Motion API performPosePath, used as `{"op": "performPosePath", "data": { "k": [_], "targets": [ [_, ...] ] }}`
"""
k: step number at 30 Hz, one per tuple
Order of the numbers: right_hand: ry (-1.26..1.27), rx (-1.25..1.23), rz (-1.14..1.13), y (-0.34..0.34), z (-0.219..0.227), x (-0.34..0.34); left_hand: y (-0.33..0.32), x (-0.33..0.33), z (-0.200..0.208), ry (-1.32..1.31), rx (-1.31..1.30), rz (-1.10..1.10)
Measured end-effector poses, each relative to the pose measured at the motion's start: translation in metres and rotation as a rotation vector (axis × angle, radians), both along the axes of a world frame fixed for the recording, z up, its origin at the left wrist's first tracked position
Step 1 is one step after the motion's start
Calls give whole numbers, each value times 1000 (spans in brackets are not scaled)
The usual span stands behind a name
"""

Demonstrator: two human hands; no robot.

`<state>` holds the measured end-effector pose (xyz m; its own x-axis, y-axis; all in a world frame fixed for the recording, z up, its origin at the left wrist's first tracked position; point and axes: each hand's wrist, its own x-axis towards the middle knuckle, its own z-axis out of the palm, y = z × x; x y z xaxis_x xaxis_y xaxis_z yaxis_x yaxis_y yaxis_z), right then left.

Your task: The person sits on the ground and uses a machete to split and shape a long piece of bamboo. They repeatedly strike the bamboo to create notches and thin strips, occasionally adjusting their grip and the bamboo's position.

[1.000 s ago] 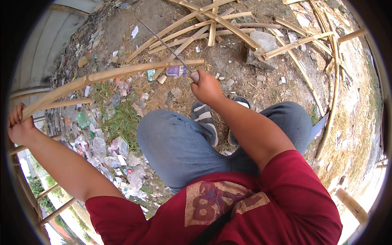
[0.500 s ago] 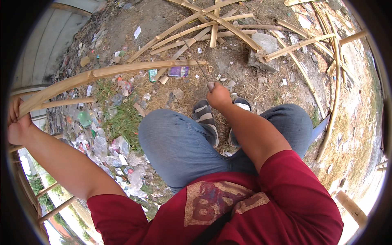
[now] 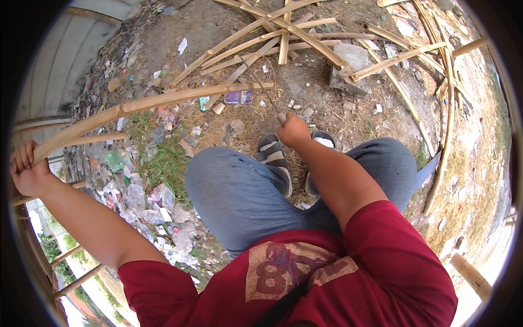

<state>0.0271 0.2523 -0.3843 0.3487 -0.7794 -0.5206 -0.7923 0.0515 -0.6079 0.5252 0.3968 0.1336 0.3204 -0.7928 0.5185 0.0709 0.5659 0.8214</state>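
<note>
On the far left, my left hand (image 3: 30, 170) is closed round one end of a long split bamboo strip (image 3: 122, 110). The strip reaches across to the right, and its far end lies by the knife. My right hand (image 3: 293, 131) grips the handle of a long, thin, dark-bladed knife (image 3: 260, 88), seen nearly edge-on. Its blade points up and left, past the strip's free end; whether they touch I cannot tell. Both hands are bare. My right forearm passes over my bent knees, above my sandals (image 3: 274, 155).
More bamboo strips (image 3: 313, 39) lie crossed on the ground ahead, around a concrete block (image 3: 351, 65). Long curved strips (image 3: 449, 114) lie on the right. Plastic litter (image 3: 158, 210) and grass (image 3: 163, 155) cover the ground at left, beside a grey wall (image 3: 60, 54).
My left hand and the strip's near end have shifted slightly right, and the fingers now show more on top. My right hand and the knife have barely moved.
</note>
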Motion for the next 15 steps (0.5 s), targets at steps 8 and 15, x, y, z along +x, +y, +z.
{"op": "performPosePath", "data": {
  "k": [8, 15],
  "targets": [
    [96, 43, 54, 6, -20, -10, 24, 16, -36, 41, -80, 326],
    [-85, -59, -74, -6, 23, 18, 44, 10, -42, 53, -99, 201]
  ]
}}
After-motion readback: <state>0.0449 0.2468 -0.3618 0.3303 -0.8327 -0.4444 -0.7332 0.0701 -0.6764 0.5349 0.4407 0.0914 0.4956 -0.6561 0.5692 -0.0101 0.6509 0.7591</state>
